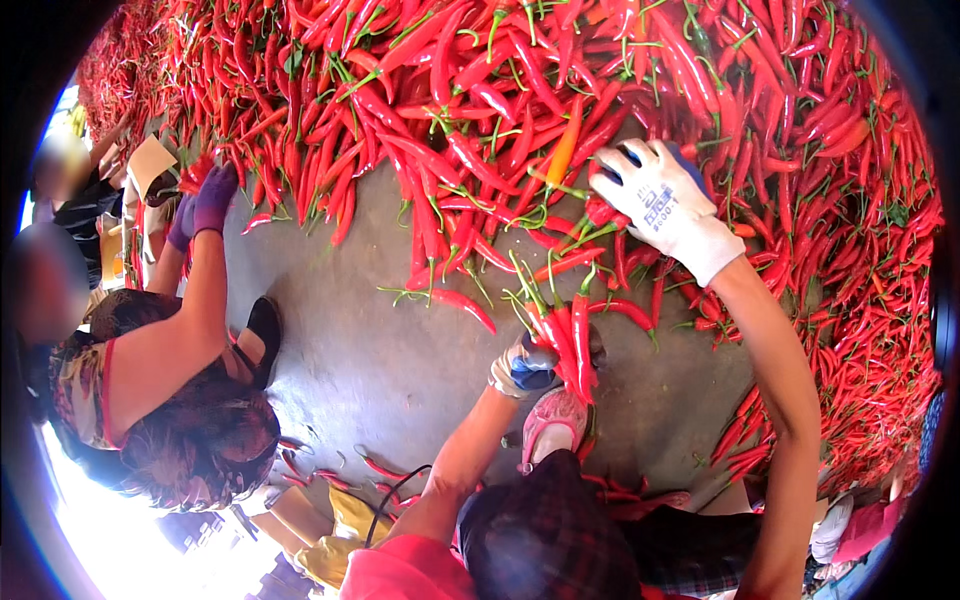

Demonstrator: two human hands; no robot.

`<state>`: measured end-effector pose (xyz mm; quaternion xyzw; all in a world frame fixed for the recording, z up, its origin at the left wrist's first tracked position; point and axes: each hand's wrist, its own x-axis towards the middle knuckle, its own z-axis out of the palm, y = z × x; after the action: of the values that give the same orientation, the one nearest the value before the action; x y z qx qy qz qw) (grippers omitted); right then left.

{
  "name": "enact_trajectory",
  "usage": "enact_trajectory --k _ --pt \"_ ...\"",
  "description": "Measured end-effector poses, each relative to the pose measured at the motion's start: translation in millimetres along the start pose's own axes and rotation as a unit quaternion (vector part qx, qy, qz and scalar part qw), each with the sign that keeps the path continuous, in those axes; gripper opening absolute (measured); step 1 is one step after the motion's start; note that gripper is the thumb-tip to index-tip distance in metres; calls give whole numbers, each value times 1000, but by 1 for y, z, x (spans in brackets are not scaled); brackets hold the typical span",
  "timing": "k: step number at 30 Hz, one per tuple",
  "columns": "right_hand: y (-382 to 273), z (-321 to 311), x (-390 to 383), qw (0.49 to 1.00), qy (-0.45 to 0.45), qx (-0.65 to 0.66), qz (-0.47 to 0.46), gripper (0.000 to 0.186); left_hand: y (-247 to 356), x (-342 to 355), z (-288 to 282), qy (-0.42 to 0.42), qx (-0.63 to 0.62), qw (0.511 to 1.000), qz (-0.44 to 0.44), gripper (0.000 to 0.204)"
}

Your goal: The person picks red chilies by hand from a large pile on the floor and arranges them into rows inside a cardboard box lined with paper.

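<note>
My left hand [528, 366], in a white glove with a blue palm, is closed round a bunch of red chili peppers [568, 340], their green stems pointing up and away from me. Farther right, my right hand [655, 200] wears a matching glove and rests at the edge of the chili pile [450, 120]. Its fingers curl over a few red chilies [600, 212] whose stems stick out on the left; the thumb is hidden. An orange chili [565, 142] lies just beyond those fingers. One loose red chili [455, 303] is on the grey floor [370, 370] left of my bunch.
The pile spreads across the far side and down the right. At left a co-worker's purple-gloved hands [208, 205] handle chilies; a black shoe [262, 335] is near them. My pink shoe [555, 420] stands under my left hand. More chilies [380, 468] lie behind, near yellow cloth [345, 535].
</note>
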<state>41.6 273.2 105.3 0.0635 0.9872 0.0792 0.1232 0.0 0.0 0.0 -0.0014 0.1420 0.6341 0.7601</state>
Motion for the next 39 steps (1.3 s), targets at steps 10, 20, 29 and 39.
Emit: enact_trajectory --k 10,20,29,39 --pt "29 -5 42 968 -99 211 97 58 9 5 10 9 5 1000 8 86" --pt "32 -24 50 940 -222 242 89 57 4 0 3 15 -56 997 47 75" --pt "31 -96 10 953 -114 235 153 62 8 2 18 11 -51 998 42 73" --pt "37 19 -87 290 141 905 276 31 3 21 49 28 -34 999 -6 71"
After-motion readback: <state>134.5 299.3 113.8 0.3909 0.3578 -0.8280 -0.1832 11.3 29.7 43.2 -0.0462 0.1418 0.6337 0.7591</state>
